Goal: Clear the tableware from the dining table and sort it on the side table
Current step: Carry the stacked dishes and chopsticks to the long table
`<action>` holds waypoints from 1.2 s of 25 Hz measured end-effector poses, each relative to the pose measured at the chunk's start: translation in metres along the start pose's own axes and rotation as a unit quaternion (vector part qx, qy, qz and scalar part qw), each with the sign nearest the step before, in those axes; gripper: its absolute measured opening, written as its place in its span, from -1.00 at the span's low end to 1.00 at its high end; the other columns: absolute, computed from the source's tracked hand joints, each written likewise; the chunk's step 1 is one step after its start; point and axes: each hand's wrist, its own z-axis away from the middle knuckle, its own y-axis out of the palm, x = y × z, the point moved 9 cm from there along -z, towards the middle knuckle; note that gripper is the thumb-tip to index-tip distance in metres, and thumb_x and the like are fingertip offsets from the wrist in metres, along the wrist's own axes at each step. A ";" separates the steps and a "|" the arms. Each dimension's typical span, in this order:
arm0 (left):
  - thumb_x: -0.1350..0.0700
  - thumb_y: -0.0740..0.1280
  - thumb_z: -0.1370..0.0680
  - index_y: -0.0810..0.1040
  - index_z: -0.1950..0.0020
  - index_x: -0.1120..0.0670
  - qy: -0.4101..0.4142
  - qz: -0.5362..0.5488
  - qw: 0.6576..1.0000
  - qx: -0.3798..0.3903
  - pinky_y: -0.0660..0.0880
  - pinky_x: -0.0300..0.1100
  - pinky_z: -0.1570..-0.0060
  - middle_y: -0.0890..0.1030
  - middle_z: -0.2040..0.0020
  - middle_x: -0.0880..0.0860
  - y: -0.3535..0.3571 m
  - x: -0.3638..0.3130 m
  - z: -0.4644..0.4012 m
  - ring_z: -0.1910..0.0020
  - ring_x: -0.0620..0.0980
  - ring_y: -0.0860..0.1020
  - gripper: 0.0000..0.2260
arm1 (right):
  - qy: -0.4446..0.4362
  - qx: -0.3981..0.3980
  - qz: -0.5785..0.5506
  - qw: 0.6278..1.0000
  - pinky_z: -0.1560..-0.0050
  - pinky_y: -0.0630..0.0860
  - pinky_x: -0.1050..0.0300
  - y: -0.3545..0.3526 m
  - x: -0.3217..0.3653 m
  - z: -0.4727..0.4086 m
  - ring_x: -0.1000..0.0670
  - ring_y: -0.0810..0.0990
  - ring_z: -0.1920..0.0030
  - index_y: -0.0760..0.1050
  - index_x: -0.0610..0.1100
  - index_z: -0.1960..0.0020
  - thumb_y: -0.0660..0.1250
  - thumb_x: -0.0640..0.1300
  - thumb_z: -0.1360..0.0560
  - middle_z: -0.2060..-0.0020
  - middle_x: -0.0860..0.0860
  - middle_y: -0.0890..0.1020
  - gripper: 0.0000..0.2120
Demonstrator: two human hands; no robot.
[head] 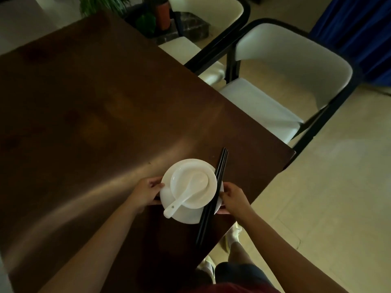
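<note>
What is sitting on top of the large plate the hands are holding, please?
A smaller dish sits on the plate, with a white spoon in it. Black chopsticks lie across the right rim. Whatever lies beneath the dish is covered.

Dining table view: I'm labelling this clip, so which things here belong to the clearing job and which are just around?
Part of the job:
- plates, stacked
- small dish on top
- white spoon lying in it
- black chopsticks across the stack
- left hand and right hand, each holding a side
- dining table

Just around:
- two white chairs
- potted plants
- blue curtain
</note>
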 end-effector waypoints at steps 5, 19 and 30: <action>0.24 0.28 -0.53 0.46 -0.28 0.12 0.013 0.011 1.000 0.021 0.56 -0.04 0.16 0.52 -0.04 0.01 0.057 -0.034 0.008 -0.06 0.08 0.54 -0.69 | -0.025 -0.035 -0.003 0.999 0.22 0.67 -0.02 -0.069 0.003 0.012 -0.08 0.68 0.16 0.45 -0.09 -0.15 0.15 -0.28 -0.54 0.08 -0.10 0.64 -0.76; 0.28 0.26 -0.54 0.54 -0.18 0.18 0.108 -0.003 0.985 0.132 0.61 -0.02 0.33 0.65 0.07 0.12 0.365 -0.194 0.045 0.16 0.15 0.65 -0.77 | -0.066 -0.120 -0.074 0.988 0.45 0.60 0.16 -0.407 -0.010 0.055 -0.02 0.66 0.26 0.47 -0.11 -0.09 0.18 -0.29 -0.53 0.23 -0.12 0.64 -0.80; 0.26 0.22 -0.56 0.51 -0.23 0.19 0.121 -0.094 0.958 0.244 0.59 -0.13 0.37 0.63 0.07 0.15 0.659 -0.335 0.047 0.21 0.05 0.62 -0.75 | -0.043 -0.215 -0.116 0.969 0.45 0.62 0.14 -0.695 -0.034 0.060 0.00 0.65 0.32 0.48 -0.20 -0.11 0.16 -0.34 -0.51 0.26 -0.11 0.62 -0.77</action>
